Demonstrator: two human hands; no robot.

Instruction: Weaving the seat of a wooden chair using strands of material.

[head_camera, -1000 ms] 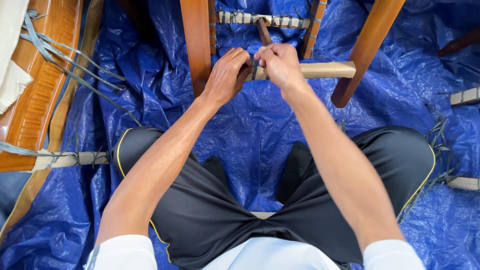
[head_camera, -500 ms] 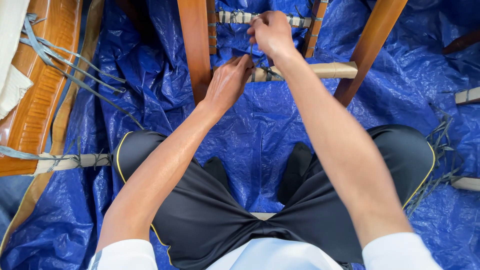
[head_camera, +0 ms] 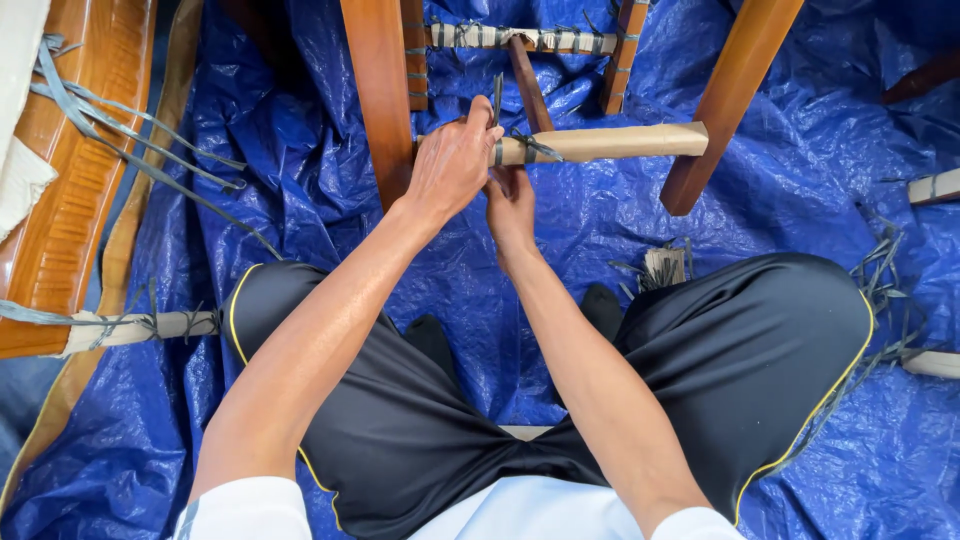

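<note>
Head view: seated cross-legged on blue tarp (head_camera: 300, 150), black shorts (head_camera: 420, 430) w/ yellow piping. Left hand (head_camera: 452, 160) clenched on near end of paper-wrapped rung (head_camera: 610, 142) of wooden chair frame (head_camera: 378, 90), pinching grey strip (head_camera: 497, 100) that sticks up above knuckles. Right hand (head_camera: 512, 205) just below rung, fingers curled up under wrap point; exact grasp hidden by left hand, can't tell. Dark strip knotted round rung just right of hands. Second wrapped rung (head_camera: 520, 40) farther back, near top edge. Carved wood panel (head_camera: 70, 180) at left w/ loose grey strips (head_camera: 130, 150) draped across. Cut strip scraps (head_camera: 660, 268) beside right knee.
</note>
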